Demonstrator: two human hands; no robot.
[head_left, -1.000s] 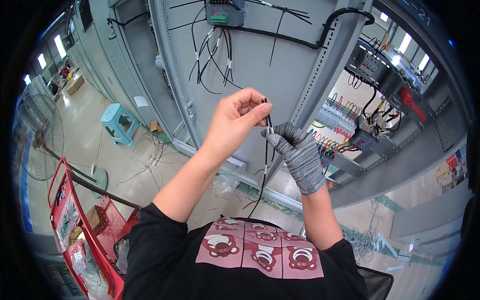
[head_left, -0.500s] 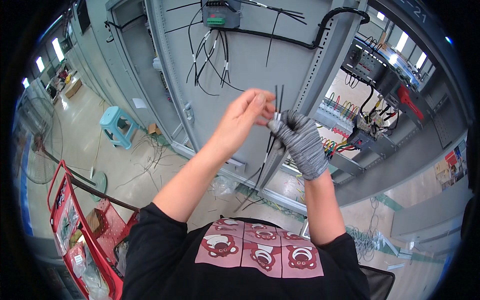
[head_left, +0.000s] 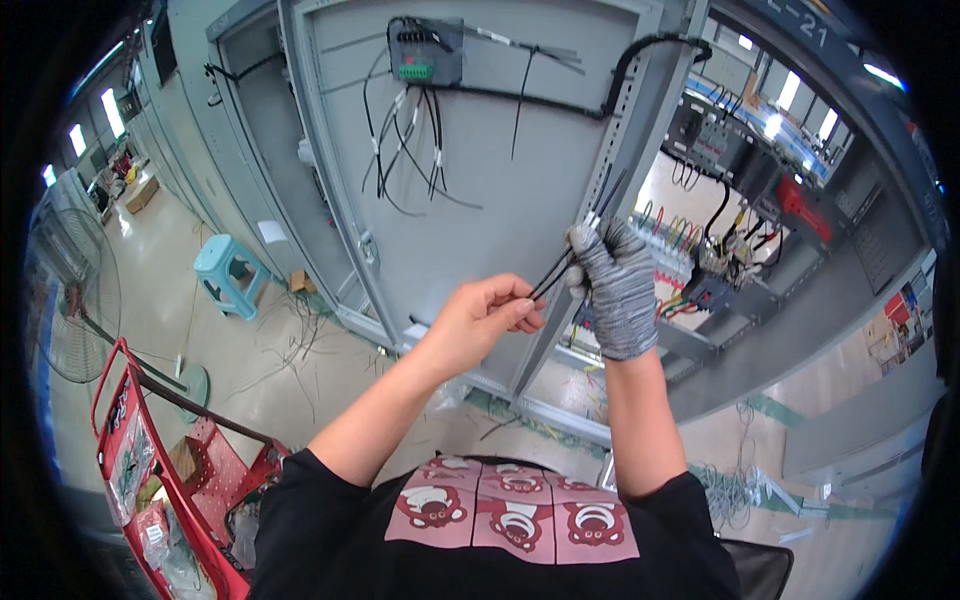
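Observation:
Two thin black wires (head_left: 552, 275) with white marker sleeves run slantwise between my hands. My bare left hand (head_left: 487, 318) pinches their lower part between thumb and fingers. Higher up and to the right, my right hand (head_left: 617, 285), in a grey knit glove, grips the same wires near the white sleeves; their ends stick out above the glove. Behind them stands a grey cabinet door (head_left: 500, 220). On it sits a dark device with a green terminal block (head_left: 416, 72), from which several loose black wires (head_left: 405, 150) hang.
To the right, the open cabinet holds breakers (head_left: 715, 130), a red handle (head_left: 803, 208) and coloured wires. A blue stool (head_left: 228, 272), a fan (head_left: 75, 290) and a red tool cart (head_left: 170, 480) stand at the left. Wire scraps (head_left: 300, 350) litter the floor.
My left hand has moved down from beside the glove and now holds the wires lower. The wires lean more to the right. My view has shifted slightly.

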